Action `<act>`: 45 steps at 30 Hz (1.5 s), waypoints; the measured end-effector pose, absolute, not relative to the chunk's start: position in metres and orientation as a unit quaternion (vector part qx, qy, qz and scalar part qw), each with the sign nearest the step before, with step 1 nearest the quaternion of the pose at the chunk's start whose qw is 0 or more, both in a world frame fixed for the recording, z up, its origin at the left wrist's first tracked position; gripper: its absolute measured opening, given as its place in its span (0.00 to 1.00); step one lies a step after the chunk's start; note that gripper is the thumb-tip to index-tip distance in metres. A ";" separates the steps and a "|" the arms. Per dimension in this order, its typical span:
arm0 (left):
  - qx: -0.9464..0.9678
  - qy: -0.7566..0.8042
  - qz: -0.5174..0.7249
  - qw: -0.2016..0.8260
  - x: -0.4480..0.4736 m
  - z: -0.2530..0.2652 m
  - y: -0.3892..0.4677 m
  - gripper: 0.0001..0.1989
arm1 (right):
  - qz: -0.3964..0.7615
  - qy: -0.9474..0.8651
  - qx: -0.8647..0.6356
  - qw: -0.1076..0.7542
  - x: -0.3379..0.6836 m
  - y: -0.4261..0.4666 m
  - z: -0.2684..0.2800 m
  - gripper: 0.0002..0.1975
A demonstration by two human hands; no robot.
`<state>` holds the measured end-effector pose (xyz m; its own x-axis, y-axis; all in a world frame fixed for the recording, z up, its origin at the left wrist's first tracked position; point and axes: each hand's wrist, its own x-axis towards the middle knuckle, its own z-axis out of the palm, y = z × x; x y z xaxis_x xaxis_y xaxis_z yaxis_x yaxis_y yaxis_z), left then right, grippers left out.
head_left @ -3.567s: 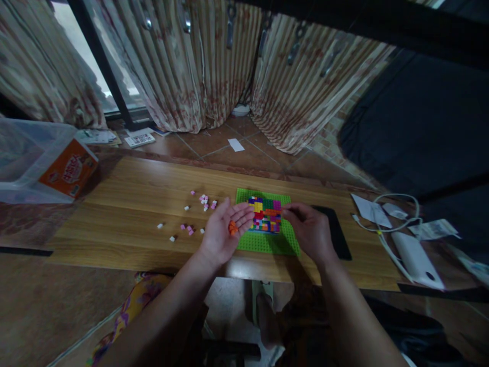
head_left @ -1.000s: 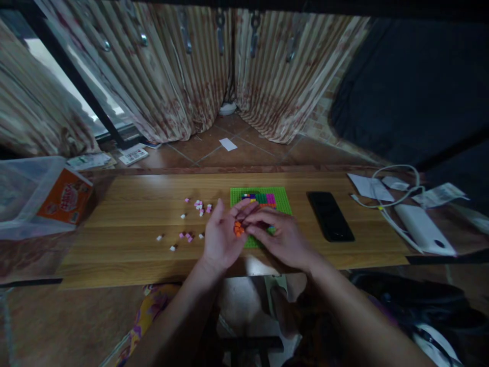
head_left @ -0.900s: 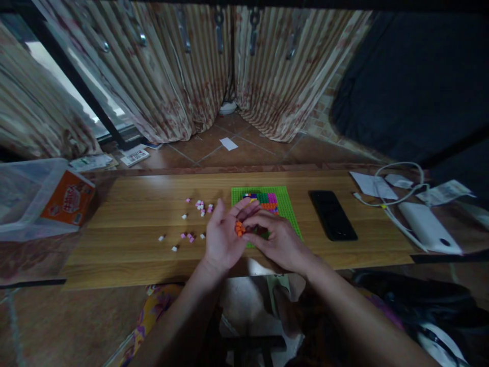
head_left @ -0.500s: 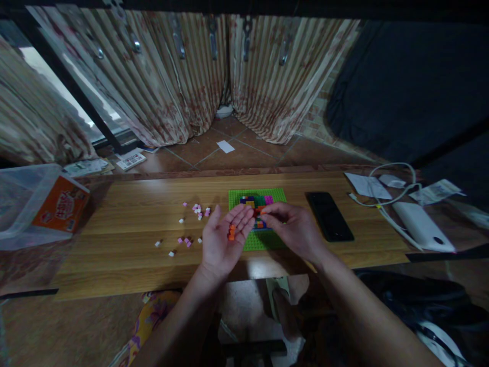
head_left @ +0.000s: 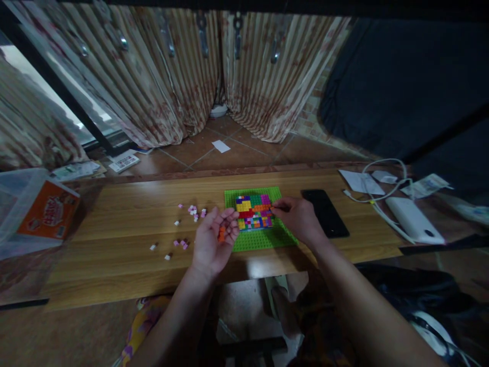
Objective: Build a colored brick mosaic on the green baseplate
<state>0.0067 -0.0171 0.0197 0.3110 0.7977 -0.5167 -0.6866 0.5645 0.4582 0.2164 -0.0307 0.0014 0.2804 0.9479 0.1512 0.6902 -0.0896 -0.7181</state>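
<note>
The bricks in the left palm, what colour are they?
The bricks are orange, clearest in the head view.

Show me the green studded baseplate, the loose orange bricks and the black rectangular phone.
Green studded baseplate (head_left: 263, 240): head view, bare near part.
Loose orange bricks (head_left: 221, 234): head view, cluster's middle.
Black rectangular phone (head_left: 329, 214): head view, dark flat face.

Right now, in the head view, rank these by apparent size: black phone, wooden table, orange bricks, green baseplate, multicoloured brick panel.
Wooden table
Green baseplate
Multicoloured brick panel and black phone: too alike to rank, as the right hand partly covers the phone
Orange bricks, in the left hand
</note>
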 end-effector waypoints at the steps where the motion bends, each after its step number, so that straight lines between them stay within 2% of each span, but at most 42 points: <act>1: 0.078 0.365 0.462 0.805 0.006 0.020 -0.017 0.15 | 0.174 -0.576 -0.715 0.357 0.216 -0.030 -0.001 0.04; 7: 0.084 0.367 0.466 0.801 0.006 0.021 -0.017 0.14 | 0.182 -0.577 -0.701 0.377 0.214 -0.026 -0.009 0.02; 17: 0.087 0.370 0.466 0.799 0.006 0.020 -0.018 0.13 | 0.242 -0.539 -0.698 0.405 0.225 -0.026 -0.005 0.09; 21: 0.084 0.370 0.466 0.799 0.006 0.020 -0.017 0.14 | 0.298 -0.516 -0.691 0.409 0.229 -0.020 -0.020 0.13; 25: 0.079 0.373 0.466 0.798 0.006 0.021 -0.017 0.14 | 0.350 -0.468 -0.686 0.433 0.226 -0.014 -0.035 0.13; 32: 0.091 0.357 0.453 0.812 0.007 0.022 -0.020 0.15 | 0.397 -0.393 -0.672 0.486 0.219 -0.012 -0.037 0.17; 35: 0.089 0.337 0.448 0.823 0.009 0.022 -0.022 0.18 | 0.373 -0.407 -0.687 0.473 0.220 -0.015 -0.031 0.16; 38: 0.086 0.308 0.443 0.838 0.010 0.022 -0.024 0.22 | 0.236 -0.463 -0.723 0.456 0.215 -0.023 -0.016 0.13; 40: 0.086 0.293 0.439 0.845 0.011 0.023 -0.024 0.24 | 0.168 -0.517 -0.695 0.471 0.205 -0.030 -0.003 0.12; 42: 0.081 0.282 0.437 0.850 0.012 0.023 -0.025 0.25 | 0.182 -0.580 -0.616 0.501 0.190 -0.039 0.011 0.10; 45: 0.065 0.265 0.437 0.857 0.013 0.024 -0.025 0.25 | 0.230 -0.711 -0.496 0.442 0.167 -0.049 0.025 0.09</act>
<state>0.0134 -0.0255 0.0237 0.4779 0.7831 -0.3979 -0.7143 0.6101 0.3429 0.1674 -0.0486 0.0250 -0.1159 0.9092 0.4000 0.5015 0.4012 -0.7665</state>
